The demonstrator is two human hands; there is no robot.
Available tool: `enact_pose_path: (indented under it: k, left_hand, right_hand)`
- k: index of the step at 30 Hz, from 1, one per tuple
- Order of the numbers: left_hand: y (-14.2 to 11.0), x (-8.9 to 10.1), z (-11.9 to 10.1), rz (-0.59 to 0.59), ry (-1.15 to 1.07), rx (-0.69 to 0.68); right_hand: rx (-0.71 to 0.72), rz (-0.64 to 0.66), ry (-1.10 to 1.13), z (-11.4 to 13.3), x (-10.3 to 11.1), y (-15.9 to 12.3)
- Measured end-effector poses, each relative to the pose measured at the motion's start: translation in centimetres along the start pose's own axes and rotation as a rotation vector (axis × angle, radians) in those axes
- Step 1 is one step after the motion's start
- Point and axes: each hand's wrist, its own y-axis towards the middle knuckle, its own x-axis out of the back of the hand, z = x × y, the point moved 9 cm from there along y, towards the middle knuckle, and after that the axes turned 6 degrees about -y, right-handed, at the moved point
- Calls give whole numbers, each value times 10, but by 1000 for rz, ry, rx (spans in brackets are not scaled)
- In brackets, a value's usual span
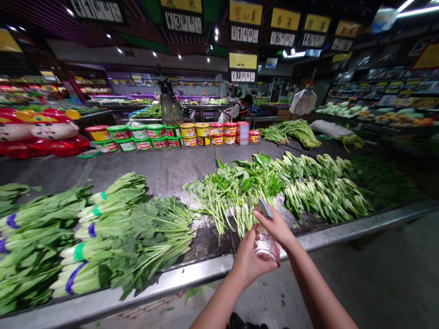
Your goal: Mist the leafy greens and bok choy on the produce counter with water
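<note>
Spray bottle (265,245): hanging in both hands over the front edge of the produce stand (192,277), right of its middle.
Left hand (249,259): gripping the clear ribbed body from the side and below.
Right hand (278,227): closing round the neck and grey spray head (265,209); not showing whether any finger is pressing the trigger.
Good handling: probably calling for bracing low with the left, sparing the thin-looking sides, and pointing the nozzle away from the body.
Loose stems (236,183): spreading just beyond the bottle, toward the back edge.
Small green bundles (325,194): lying in rows toward the right end.
Leafy bunch (151,233): jutting over the front edge left of the hands, possibly catching a forearm.
Banded greens (91,230): filling the left front corner.
Stacked tubs (173,135): lining the back edge.
</note>
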Motion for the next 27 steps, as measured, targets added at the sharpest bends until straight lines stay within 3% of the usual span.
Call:
enact_pose_path:
  k: [8,13,20,27]
  left_hand:
    - [1,14,-16,-17,18,-53]
    - [0,19,-9,-33,56,-25]
    - [1,23,9,-27,102,14]
    - [6,34,3,-51,80,27]
  right_hand:
    - [-18,-63,82,8,-12,8]
    - [4,-75,13,15,-15,10]
    - [-64,-50,-14,6,-23,10]
    - [-20,-41,9,19,-29,20]
